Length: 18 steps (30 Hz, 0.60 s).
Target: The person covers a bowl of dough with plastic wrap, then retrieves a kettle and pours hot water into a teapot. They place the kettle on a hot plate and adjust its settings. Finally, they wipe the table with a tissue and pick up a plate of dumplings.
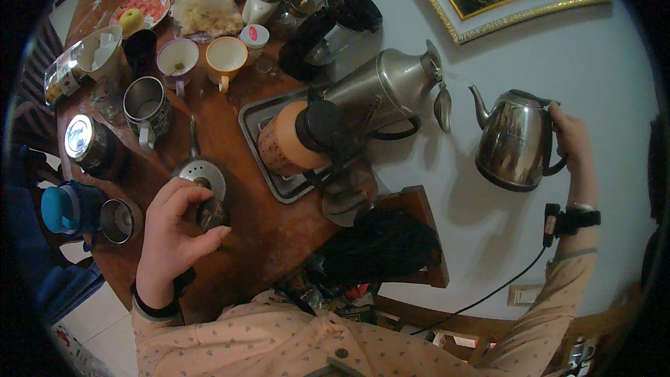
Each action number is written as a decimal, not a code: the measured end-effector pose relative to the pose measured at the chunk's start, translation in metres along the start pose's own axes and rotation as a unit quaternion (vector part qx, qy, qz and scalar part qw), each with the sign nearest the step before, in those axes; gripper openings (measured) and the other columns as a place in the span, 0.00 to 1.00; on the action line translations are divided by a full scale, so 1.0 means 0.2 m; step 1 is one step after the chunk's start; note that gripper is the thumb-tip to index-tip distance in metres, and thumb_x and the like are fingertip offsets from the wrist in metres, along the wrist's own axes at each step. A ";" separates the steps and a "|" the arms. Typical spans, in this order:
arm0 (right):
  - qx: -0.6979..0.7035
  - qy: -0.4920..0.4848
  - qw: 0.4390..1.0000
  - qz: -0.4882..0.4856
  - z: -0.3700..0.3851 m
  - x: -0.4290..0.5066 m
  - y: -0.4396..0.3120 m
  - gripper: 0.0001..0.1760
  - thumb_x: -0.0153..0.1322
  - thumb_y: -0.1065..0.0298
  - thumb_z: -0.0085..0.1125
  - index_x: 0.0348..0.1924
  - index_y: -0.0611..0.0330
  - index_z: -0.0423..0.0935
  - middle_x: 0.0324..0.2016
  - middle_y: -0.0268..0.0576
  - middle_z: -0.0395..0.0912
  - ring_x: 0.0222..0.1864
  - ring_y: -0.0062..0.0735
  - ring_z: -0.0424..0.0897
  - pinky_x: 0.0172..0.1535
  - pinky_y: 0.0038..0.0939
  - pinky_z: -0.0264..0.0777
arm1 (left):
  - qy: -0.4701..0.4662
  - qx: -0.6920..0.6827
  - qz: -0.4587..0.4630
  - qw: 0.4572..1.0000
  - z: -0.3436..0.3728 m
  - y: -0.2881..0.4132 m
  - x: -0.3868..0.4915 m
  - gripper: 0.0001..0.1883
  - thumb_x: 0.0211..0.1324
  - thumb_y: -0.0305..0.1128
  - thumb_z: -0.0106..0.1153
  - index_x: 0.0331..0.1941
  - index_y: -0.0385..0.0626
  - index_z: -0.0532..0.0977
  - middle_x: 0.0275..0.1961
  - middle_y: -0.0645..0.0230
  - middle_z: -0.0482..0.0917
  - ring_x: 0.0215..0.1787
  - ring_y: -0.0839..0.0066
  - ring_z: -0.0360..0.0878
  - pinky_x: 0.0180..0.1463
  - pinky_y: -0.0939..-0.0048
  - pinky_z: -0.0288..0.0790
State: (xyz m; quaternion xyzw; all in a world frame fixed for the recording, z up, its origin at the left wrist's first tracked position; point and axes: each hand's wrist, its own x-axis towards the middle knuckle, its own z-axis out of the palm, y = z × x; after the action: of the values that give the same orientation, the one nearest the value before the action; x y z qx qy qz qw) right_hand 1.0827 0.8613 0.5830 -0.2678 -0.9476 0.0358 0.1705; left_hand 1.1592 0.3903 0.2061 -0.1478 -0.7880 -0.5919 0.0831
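My right hand (573, 133) grips the black handle of a stainless steel kettle (515, 141), held up in front of the wall. From its tilted spout, a thin stream of water (456, 78) runs toward the mouth of a steel vacuum jug (390, 81). The mouth's inside is hidden from me. My left hand (172, 225) pinches a small dark object, apparently a stopper (213, 213), between thumb and fingers. Just beyond those fingers, a perforated metal ladle (212, 170) lies on the wooden table (267, 256).
A metal tray (248, 131) and an orange bottle with a black lid (293, 139) sit by the jug. Left of them are a steel mug (146, 102), two cups, a dark jar (91, 144) and a blue-lidded bottle (73, 209). A cable (502, 285) hangs from my right wrist.
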 end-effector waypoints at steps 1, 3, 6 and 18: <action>-0.002 0.001 1.000 0.000 0.00 0.00 0.00 0.32 0.62 0.32 0.62 0.24 0.58 0.73 0.12 0.26 0.59 0.11 0.17 0.56 0.15 0.24 0.47 | 0.001 -0.004 -0.001 1.000 0.00 0.00 0.00 0.21 0.35 0.31 0.71 0.37 0.38 0.74 0.37 0.61 0.75 0.39 0.63 0.76 0.42 0.69 0.70; -0.018 0.006 1.000 0.000 0.00 0.01 0.00 0.32 0.65 0.32 0.58 0.22 0.56 0.71 0.12 0.26 0.59 0.11 0.18 0.56 0.15 0.25 0.48 | -0.001 -0.020 -0.008 1.000 0.01 0.00 0.00 0.21 0.35 0.31 0.71 0.37 0.38 0.74 0.37 0.61 0.75 0.39 0.63 0.75 0.43 0.69 0.70; -0.025 0.017 0.999 0.013 0.00 0.02 -0.02 0.32 0.68 0.31 0.53 0.21 0.54 0.69 0.12 0.27 0.59 0.11 0.20 0.56 0.15 0.26 0.48 | 0.003 -0.024 0.000 1.000 0.02 -0.01 0.01 0.21 0.35 0.31 0.71 0.37 0.38 0.75 0.37 0.61 0.75 0.39 0.64 0.75 0.43 0.70 0.70; -0.010 0.039 0.998 0.046 -0.01 0.00 -0.08 0.34 0.72 0.35 0.46 0.15 0.54 0.64 0.10 0.31 0.56 0.10 0.22 0.56 0.16 0.27 0.51 | -0.003 0.000 -0.012 1.000 0.00 -0.02 0.00 0.22 0.35 0.32 0.71 0.37 0.39 0.75 0.37 0.62 0.75 0.39 0.64 0.76 0.42 0.70 0.71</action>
State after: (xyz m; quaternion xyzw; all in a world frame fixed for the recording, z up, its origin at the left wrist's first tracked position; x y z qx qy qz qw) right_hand 1.0752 0.8485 0.5876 -0.3140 -0.9271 0.0236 0.2032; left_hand 1.1582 0.3902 0.2026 -0.1404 -0.7898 -0.5925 0.0739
